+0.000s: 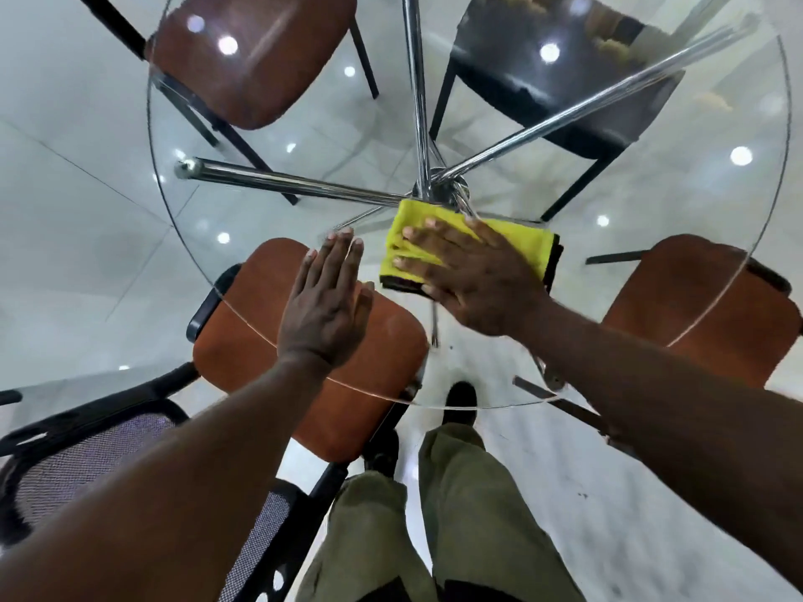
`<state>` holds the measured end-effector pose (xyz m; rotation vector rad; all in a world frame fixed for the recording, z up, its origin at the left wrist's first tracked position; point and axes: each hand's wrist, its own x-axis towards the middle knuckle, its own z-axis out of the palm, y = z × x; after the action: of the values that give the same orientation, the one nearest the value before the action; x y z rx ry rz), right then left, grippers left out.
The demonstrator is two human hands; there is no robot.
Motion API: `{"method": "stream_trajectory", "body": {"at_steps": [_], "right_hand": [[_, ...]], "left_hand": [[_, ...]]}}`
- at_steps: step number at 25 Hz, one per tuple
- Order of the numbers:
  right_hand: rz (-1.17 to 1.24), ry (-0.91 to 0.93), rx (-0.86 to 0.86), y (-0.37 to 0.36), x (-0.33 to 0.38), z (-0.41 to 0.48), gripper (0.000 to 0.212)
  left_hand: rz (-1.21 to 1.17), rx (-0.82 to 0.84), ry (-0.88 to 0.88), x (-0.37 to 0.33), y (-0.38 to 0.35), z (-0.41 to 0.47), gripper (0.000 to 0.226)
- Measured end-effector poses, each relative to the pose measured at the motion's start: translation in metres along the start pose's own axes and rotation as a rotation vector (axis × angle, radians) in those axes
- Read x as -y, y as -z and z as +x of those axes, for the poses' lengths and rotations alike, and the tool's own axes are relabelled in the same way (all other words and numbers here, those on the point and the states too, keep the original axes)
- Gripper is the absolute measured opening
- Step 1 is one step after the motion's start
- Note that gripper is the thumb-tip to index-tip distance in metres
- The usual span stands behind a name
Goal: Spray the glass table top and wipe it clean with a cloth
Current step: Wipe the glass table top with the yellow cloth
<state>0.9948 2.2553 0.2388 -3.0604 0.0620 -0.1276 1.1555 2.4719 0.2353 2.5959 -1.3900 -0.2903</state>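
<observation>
The round glass table top (260, 202) fills the middle of the view, with chrome legs meeting under its centre. A folded yellow cloth (517, 241) with a dark underside lies flat on the glass just in front of the centre. My right hand (473, 275) presses on the cloth with its fingers spread and straight. My left hand (326, 306) rests flat on the glass to the left of the cloth, fingers straight and together. No spray bottle is in view.
Chairs ring the table: an orange seat (278, 341) under my left hand, another orange one (695, 306) at right, a brown one (247, 58) at far left, a black one (565, 80) at far right. A black mesh chair (87, 462) stands at lower left.
</observation>
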Motion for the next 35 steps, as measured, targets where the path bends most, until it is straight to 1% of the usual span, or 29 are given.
{"method": "stream_trajectory", "body": {"at_steps": [1, 3, 4, 5, 6, 7, 8, 10, 12, 13, 14, 15, 16, 18, 19, 20, 21, 22, 23, 24, 25, 26, 27, 29, 30, 31, 32, 33, 35], "right_hand": [[-0.03, -0.128, -0.023, -0.002, -0.027, 0.013, 0.051], [-0.001, -0.596, -0.125, -0.005, -0.065, 0.041, 0.053], [0.034, -0.796, -0.168, -0.006, -0.068, 0.056, 0.054], [0.06, -0.911, -0.201, -0.006, -0.059, 0.07, 0.055], [0.061, -0.936, -0.211, -0.007, -0.043, 0.08, 0.056], [0.062, -0.86, -0.197, -0.009, -0.024, 0.083, 0.057], [0.063, -0.691, -0.164, -0.011, -0.008, 0.076, 0.056], [0.023, -0.218, -0.053, -0.012, 0.001, 0.048, 0.055], [0.01, 0.217, 0.018, 0.001, -0.036, 0.025, 0.052], [0.004, 0.335, 0.054, 0.006, -0.062, 0.022, 0.051], [-0.022, 0.353, 0.066, 0.007, -0.088, 0.023, 0.05], [-0.018, 0.226, 0.046, 0.007, -0.104, 0.028, 0.05], [0.006, -0.042, -0.006, 0.005, -0.106, 0.038, 0.051], [0.053, -0.692, -0.203, -0.003, -0.063, 0.062, 0.053], [0.079, -0.876, -0.247, -0.006, -0.033, 0.073, 0.054], [0.105, -0.885, -0.248, -0.007, -0.007, 0.078, 0.055], [0.119, -0.72, -0.19, -0.009, 0.009, 0.073, 0.056], [0.088, -0.467, -0.11, -0.011, 0.011, 0.059, 0.056], [0.052, -0.204, -0.04, -0.005, -0.004, 0.045, 0.056], [0.031, -0.001, 0.005, 0.004, -0.031, 0.033, 0.055], [0.016, 0.089, 0.048, 0.01, -0.059, 0.023, 0.054], [-0.008, 0.07, 0.06, 0.01, -0.087, 0.017, 0.053], [-0.023, -0.086, 0.03, 0.007, -0.109, 0.014, 0.053], [-0.013, -0.688, -0.15, 0.0, -0.123, 0.019, 0.051], [-0.003, -0.932, -0.266, -0.003, -0.11, 0.03, 0.052], [0.009, -1.082, -0.313, -0.003, -0.088, 0.04, 0.053], [0.012, -1.088, -0.309, 0.0, -0.062, 0.043, 0.054], [0.021, -0.926, -0.249, 0.002, -0.035, 0.03, 0.056], [0.011, -0.366, -0.076, 0.006, 0.002, -0.031, 0.057]], "left_hand": [[0.005, 0.003, 0.011, -0.001, 0.0, 0.0, 0.063], [0.011, 0.017, 0.026, -0.002, 0.0, 0.0, 0.062], [0.015, 0.018, 0.03, -0.002, 0.001, 0.0, 0.062], [0.017, 0.015, 0.028, -0.002, 0.001, 0.0, 0.062], [0.017, 0.011, 0.022, -0.002, 0.001, 0.001, 0.062], [0.015, 0.006, 0.017, -0.001, 0.001, 0.001, 0.062], [0.012, 0.0, 0.017, -0.001, 0.001, 0.0, 0.062], [0.006, -0.019, 0.017, -0.002, 0.0, 0.0, 0.061], [0.001, -0.027, 0.014, -0.002, 0.002, 0.001, 0.061], [-0.001, -0.021, 0.012, -0.002, 0.002, 0.001, 0.061], [0.0, -0.01, 0.017, -0.003, 0.002, 0.001, 0.061], [0.006, -0.001, 0.026, -0.003, 0.001, 0.001, 0.061], [0.015, 0.003, 0.033, -0.002, 0.001, 0.002, 0.062], [0.024, 0.007, 0.037, -0.004, 0.002, 0.0, 0.062], [0.024, 0.006, 0.033, -0.004, 0.002, 0.0, 0.062], [0.019, 0.004, 0.033, -0.004, 0.002, 0.001, 0.062], [0.017, 0.003, 0.028, -0.003, 0.002, 0.002, 0.062], [0.017, 0.008, 0.021, -0.002, 0.002, 0.003, 0.063], [0.018, 0.014, 0.019, -0.002, 0.001, 0.002, 0.063], [0.021, 0.015, 0.018, -0.002, 0.001, 0.002, 0.063], [0.021, 0.013, 0.018, -0.002, 0.001, 0.002, 0.063], [0.018, 0.011, 0.019, -0.002, 0.001, 0.001, 0.063], [0.013, 0.011, 0.016, -0.002, 0.001, 0.002, 0.064], [0.01, 0.012, 0.006, -0.001, 0.001, 0.002, 0.064], [0.014, 0.02, 0.006, -0.001, 0.002, 0.002, 0.064], [0.016, 0.031, 0.01, -0.002, 0.002, 0.003, 0.065], [0.016, 0.044, 0.015, -0.001, 0.002, 0.003, 0.065], [0.013, 0.056, 0.017, -0.001, 0.002, 0.002, 0.065], [0.003, 0.064, 0.031, -0.005, 0.007, 0.003, 0.065]]}}
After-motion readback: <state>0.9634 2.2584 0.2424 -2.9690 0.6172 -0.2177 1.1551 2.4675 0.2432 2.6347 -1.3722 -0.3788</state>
